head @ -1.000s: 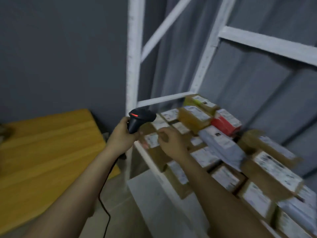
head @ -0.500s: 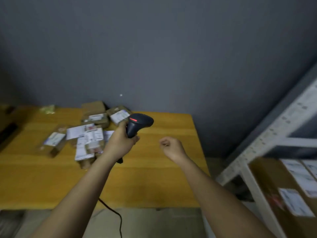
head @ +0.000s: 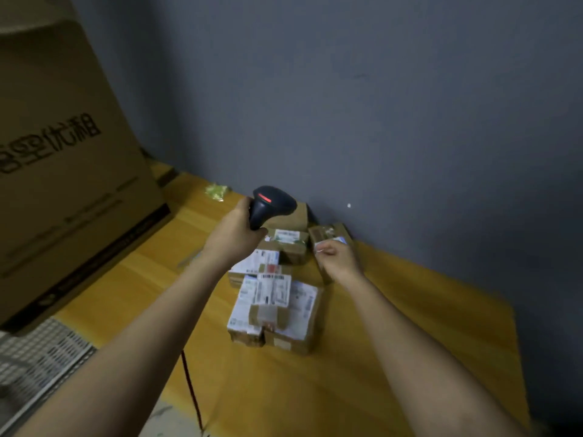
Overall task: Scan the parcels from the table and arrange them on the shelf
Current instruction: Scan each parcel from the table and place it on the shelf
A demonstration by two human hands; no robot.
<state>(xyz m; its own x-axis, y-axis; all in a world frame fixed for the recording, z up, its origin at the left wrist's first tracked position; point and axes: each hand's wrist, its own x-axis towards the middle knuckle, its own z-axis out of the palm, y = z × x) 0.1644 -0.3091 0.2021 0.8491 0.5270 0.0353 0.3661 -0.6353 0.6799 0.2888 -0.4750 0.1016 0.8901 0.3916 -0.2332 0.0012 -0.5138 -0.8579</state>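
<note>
Parcels [head: 273, 305] lie clustered at frame centre on the wooden table [head: 394, 342], labels mostly up. The nearest pair has its long axis running from lower frame toward the wall. We judge the pick-and-scan step is in hand. Our right hand [head: 337, 258] closes on the rear-right parcel [head: 329, 236]; whether fingers fully grip it we cannot tell. Our left hand [head: 233, 234] holds the scanner [head: 273, 205], head pointing right and away. Next, lift the parcel and turn its label toward the scanner
</note>
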